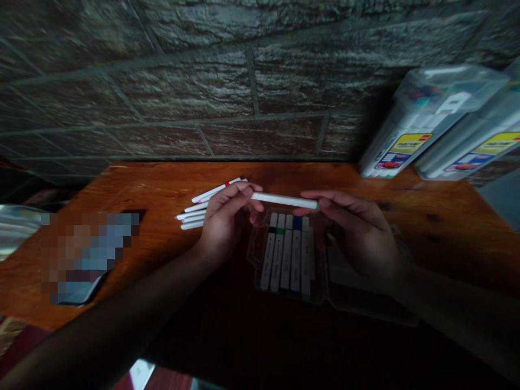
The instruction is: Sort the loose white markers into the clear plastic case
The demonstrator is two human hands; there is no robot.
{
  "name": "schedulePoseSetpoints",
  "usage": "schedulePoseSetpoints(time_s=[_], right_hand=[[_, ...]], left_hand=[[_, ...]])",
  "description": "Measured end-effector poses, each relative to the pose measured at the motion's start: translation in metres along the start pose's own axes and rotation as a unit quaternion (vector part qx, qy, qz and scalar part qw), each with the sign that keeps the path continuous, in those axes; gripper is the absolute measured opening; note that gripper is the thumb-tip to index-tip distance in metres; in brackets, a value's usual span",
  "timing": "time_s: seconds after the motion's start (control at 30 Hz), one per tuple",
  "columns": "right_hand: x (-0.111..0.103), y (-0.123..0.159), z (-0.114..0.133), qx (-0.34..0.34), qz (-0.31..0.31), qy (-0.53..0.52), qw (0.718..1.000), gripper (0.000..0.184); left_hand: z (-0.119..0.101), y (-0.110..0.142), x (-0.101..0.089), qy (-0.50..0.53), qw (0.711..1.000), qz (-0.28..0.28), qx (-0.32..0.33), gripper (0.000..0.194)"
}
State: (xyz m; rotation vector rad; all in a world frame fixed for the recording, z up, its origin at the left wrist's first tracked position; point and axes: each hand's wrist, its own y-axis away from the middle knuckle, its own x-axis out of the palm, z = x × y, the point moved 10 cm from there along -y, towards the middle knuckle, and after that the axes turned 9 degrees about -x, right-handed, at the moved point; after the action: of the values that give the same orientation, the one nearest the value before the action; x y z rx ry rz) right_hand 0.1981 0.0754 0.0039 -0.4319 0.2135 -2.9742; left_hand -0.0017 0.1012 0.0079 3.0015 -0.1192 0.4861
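A white marker is stretched level between my two hands above the table. My left hand pinches its left end between thumb and fingers. At the other end, near a greenish tip, my right hand grips it the same way. Below lies an open clear plastic case with several white markers in a row, some with black, green or blue bands. Behind my left hand, a loose bunch of white markers rests on the wood, partly hidden by the hand; one has a red band.
Two closed marker cases with yellow labels stand at the back right against the stone-patterned wall. On the left of the wooden table lies a phone-like device, mostly blurred out. A pale, shiny bundle sits at the far left edge.
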Motion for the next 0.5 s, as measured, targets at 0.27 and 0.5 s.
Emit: schedulePoseSetpoints(time_s=[0.27,0.5], right_hand=[[-0.0008,0.0008,0.0003,0.012,-0.012,0.006,1.000,0.018],[-0.0054,-0.0011,-0.0057,0.024,-0.040,0.006,0.999,0.021]], left_hand=[[0.0004,-0.0010,-0.0005,0.021,1.000,0.019,0.003,0.021],[-0.0017,0.0003,0.0008,0.022,0.999,0.030,0.009,0.025]])
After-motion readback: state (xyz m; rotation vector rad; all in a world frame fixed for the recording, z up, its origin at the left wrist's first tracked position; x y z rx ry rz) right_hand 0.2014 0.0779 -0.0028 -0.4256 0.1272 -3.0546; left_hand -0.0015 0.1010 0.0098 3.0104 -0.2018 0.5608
